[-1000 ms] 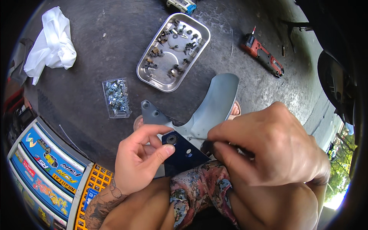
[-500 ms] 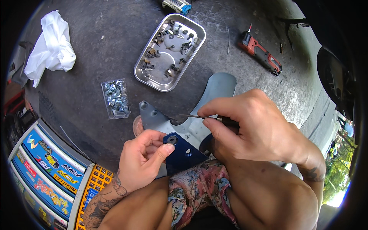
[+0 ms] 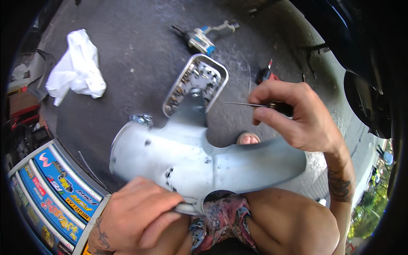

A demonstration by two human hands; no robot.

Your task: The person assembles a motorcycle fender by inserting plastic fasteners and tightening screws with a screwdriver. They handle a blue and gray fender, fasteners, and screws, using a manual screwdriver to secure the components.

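Observation:
A curved mudguard (image 3: 182, 153) lies across my lap with its pale grey underside up. Its side tabs stick out, one toward the far side and one toward me. My left hand (image 3: 140, 212) is closed on the near tab; the fingertips are partly hidden. Above the mudguard's right end, my right hand (image 3: 304, 114) grips a thin pick-like tool (image 3: 242, 103), its dark handle inside the fist and its slim metal shaft pointing left. The shaft is apart from the mudguard.
Beyond the mudguard stands a metal tray (image 3: 221, 68) of bolts and small parts, partly covered by the far tab. A blue-and-white power tool (image 3: 202, 41), red power tool (image 3: 267, 75), white bag (image 3: 78, 63) and small metal clips (image 3: 142, 120) lie around it. A stickered drawer cabinet (image 3: 55, 191) stands left.
The mudguard has been turned over, from partly blue side showing to grey underside up, and swung leftward. My left hand has moved down and left; my right hand has lifted the tool away.

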